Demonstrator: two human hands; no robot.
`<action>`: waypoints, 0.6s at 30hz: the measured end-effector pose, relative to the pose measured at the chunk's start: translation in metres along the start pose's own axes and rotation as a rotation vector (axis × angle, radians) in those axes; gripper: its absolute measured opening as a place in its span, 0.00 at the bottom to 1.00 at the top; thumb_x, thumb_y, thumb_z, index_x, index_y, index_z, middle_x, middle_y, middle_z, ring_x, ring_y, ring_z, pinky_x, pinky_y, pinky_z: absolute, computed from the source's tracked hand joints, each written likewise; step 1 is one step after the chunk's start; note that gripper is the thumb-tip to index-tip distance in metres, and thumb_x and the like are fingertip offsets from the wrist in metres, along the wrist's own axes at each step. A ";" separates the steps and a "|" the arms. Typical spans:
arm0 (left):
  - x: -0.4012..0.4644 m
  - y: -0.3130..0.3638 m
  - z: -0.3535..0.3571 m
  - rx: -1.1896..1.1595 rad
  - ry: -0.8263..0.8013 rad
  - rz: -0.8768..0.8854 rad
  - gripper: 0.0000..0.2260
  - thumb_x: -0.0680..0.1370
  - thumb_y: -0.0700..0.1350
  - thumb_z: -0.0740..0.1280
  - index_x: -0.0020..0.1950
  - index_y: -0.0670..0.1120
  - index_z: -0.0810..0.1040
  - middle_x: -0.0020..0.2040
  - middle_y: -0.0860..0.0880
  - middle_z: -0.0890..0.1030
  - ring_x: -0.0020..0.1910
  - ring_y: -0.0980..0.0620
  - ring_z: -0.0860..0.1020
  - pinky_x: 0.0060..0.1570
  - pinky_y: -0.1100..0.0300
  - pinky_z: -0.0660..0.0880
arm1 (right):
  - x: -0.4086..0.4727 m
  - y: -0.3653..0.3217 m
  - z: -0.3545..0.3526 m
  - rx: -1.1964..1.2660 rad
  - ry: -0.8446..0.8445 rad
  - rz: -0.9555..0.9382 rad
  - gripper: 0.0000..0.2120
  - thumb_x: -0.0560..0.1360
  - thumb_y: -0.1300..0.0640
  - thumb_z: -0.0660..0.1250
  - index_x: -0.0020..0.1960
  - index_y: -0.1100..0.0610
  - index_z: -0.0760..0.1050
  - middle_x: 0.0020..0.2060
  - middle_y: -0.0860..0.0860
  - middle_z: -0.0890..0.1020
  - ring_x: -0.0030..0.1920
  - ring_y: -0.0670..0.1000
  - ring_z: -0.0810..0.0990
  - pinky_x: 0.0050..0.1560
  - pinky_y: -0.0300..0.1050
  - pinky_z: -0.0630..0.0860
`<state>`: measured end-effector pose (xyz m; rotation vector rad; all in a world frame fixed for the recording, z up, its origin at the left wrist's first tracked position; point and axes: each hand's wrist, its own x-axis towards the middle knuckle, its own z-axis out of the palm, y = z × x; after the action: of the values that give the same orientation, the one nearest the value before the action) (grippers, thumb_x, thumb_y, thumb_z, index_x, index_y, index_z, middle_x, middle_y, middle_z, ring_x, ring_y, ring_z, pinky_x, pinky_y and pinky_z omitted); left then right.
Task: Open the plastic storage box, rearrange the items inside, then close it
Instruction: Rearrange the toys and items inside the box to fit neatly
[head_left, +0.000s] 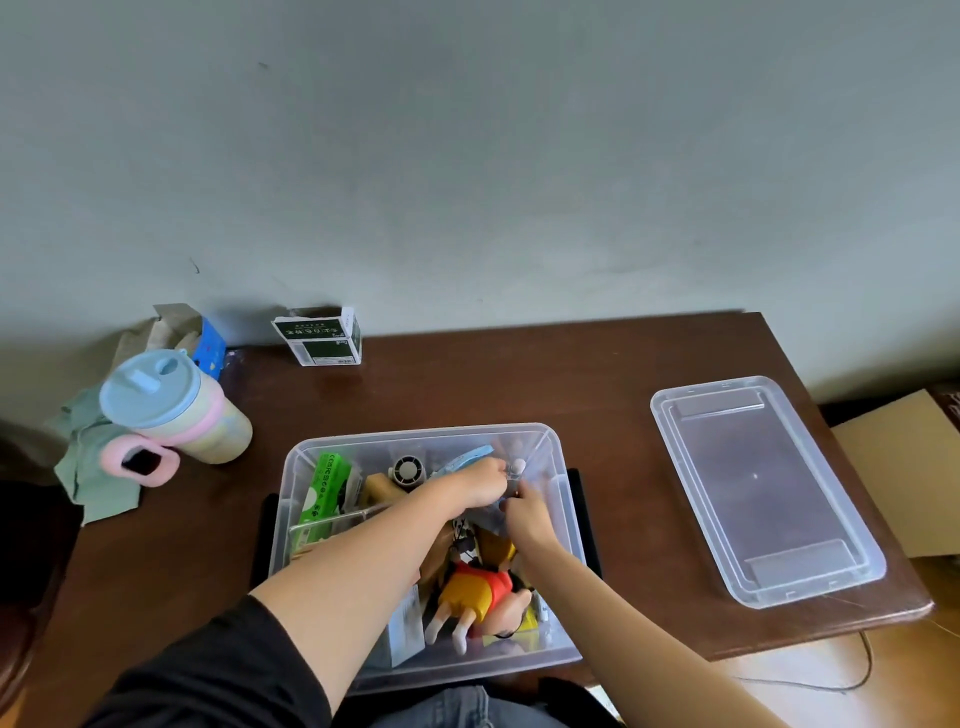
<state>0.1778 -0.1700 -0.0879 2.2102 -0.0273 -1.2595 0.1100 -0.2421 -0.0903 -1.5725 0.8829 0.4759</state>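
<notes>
Pale grey-green wall (467, 156) rises behind a dark brown surface (467, 384); near its front edge stands the clear plastic storage box (563, 499), open, its lid (763, 488) lying flat well apart to the right; a pastel cup (176, 410) with a blue top stands at the left, a small green-and-white carton (319, 338) by the wall; inside the box lie a green packet (322, 488), a figurine (475, 597) in red and yellow, a small round fan (408, 472); both hands reach into the far right corner, the left hand (478, 483) with fingers curled round something small and clear, the right hand (527, 514) beside it, its grip hidden, so I cannot tell.
</notes>
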 end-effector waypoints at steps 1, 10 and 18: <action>0.001 0.001 0.002 -0.044 -0.006 -0.007 0.19 0.83 0.46 0.49 0.72 0.53 0.66 0.67 0.45 0.72 0.62 0.46 0.74 0.61 0.53 0.71 | 0.000 0.000 0.002 0.061 0.001 0.011 0.19 0.78 0.66 0.51 0.67 0.57 0.68 0.49 0.54 0.79 0.50 0.51 0.78 0.44 0.42 0.78; 0.001 0.011 0.006 -0.098 -0.002 0.027 0.16 0.82 0.40 0.55 0.69 0.39 0.70 0.68 0.39 0.72 0.67 0.42 0.71 0.63 0.55 0.68 | 0.010 0.005 0.007 0.177 -0.006 0.040 0.24 0.79 0.64 0.50 0.75 0.53 0.59 0.61 0.58 0.77 0.60 0.57 0.77 0.59 0.58 0.76; -0.001 0.013 0.002 -0.030 0.017 0.069 0.17 0.81 0.38 0.55 0.69 0.38 0.69 0.68 0.38 0.72 0.67 0.42 0.71 0.64 0.56 0.67 | 0.008 0.001 0.000 0.224 -0.069 0.043 0.23 0.79 0.66 0.50 0.74 0.55 0.61 0.60 0.60 0.77 0.57 0.59 0.79 0.55 0.57 0.78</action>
<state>0.1788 -0.1812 -0.0812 2.1755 -0.0765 -1.1959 0.1138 -0.2442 -0.0969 -1.3281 0.8873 0.4432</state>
